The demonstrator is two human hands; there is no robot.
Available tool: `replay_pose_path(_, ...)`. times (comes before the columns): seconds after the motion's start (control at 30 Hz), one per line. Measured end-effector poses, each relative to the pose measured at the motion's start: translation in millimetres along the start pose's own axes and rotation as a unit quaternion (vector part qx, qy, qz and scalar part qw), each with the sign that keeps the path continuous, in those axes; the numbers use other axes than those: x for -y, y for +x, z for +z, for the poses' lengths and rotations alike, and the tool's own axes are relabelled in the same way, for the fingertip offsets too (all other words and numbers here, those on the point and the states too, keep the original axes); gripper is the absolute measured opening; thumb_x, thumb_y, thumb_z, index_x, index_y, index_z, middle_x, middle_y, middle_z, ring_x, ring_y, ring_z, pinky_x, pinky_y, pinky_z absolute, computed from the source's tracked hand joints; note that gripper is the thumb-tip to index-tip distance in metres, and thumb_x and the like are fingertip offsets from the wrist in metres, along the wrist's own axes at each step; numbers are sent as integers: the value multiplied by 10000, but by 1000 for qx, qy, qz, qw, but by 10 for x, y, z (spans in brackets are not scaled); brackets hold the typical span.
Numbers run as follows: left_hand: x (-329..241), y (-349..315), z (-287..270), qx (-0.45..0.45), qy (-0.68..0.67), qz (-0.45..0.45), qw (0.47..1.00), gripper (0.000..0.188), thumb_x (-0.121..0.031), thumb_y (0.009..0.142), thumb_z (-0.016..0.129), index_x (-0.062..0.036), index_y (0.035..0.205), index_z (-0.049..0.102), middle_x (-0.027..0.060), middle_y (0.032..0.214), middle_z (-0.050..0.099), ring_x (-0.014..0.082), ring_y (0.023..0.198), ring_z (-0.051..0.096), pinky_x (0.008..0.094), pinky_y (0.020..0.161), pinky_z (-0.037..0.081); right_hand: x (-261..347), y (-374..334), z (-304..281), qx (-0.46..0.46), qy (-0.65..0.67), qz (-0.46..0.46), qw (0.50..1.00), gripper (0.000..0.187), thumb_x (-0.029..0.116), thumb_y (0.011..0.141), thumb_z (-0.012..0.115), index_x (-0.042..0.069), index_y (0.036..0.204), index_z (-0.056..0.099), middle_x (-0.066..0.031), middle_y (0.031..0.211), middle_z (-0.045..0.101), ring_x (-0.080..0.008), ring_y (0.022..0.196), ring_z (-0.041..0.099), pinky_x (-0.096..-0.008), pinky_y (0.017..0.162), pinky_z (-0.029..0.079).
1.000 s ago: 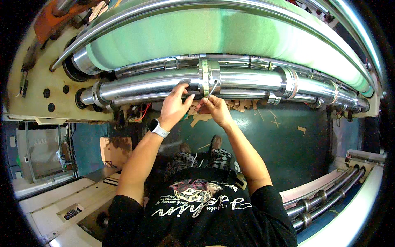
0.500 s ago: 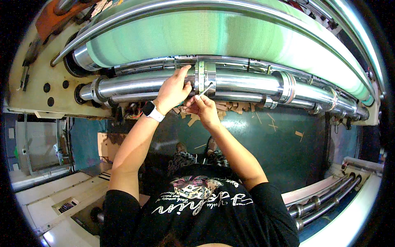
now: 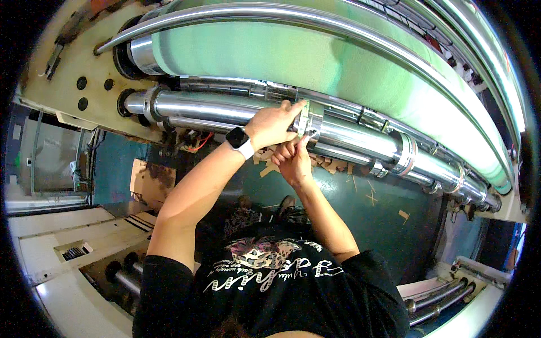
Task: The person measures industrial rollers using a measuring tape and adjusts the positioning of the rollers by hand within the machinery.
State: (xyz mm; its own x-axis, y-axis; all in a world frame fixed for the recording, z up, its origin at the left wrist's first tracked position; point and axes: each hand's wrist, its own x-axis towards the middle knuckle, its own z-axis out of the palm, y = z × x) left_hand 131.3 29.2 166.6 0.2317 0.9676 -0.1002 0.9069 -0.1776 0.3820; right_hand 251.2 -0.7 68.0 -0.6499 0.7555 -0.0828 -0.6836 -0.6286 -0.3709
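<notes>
A bright metal collar (image 3: 316,119) with a pale greenish, marked band (image 3: 304,119) round its left part sits on a long polished steel shaft (image 3: 208,107). My left hand (image 3: 273,125) lies over the shaft just left of the collar. Its fingers are stretched out and apart from the thumb, with the fingertips at the band. Below it, my right hand (image 3: 296,160) is closed, thumb and forefinger pinching a thin metal hex key (image 3: 311,134) at the front of the collar. Most of the key is hidden by the fingers, so I cannot tell how deep it sits.
A wide green-covered roller (image 3: 242,50) runs behind the shaft, with a steel bar (image 3: 225,12) above it. Another ringed collar (image 3: 406,151) sits farther right. The cream side frame (image 3: 62,101) stands at left. Cardboard scraps (image 3: 270,167) litter the dark green floor (image 3: 360,211).
The view has turned, so the collar and both hands appear farther right. My left fingers now reach the band. My right fingers are closer to the collar, and less of the hex key shows.
</notes>
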Motion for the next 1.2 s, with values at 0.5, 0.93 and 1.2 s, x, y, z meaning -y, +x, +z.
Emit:
replay_pose_path(0.5,237,341,57,35,29,50,998,931,-458,528,728,-131,1294,312,241,1079,446,353,856,565,399,719,467,48,14,46,-44,-4,45,998,556,613,830,214,130,566,294,26,527,204,-141,510,232,-291,543,261)
replay_pose_path(0.93,135,553,39,68,88,63,992,1040,-530,450,749,-70,1270,305,253,1023,498,370,903,537,412,770,445,1470,-114,97,27,-961,-136,239,400,408,830,475,77,616,547,-112,530,555,-284,462,552,-379,431,438)
replay_pose_path(1.2,20,346,-59,113,145,2,983,1020,-470,468,774,-74,1266,279,246,1091,468,339,938,538,380,772,464,1297,-29,183,132,-950,-138,247,377,375,806,518,62,597,521,-126,533,534,-296,483,538,-373,442,433)
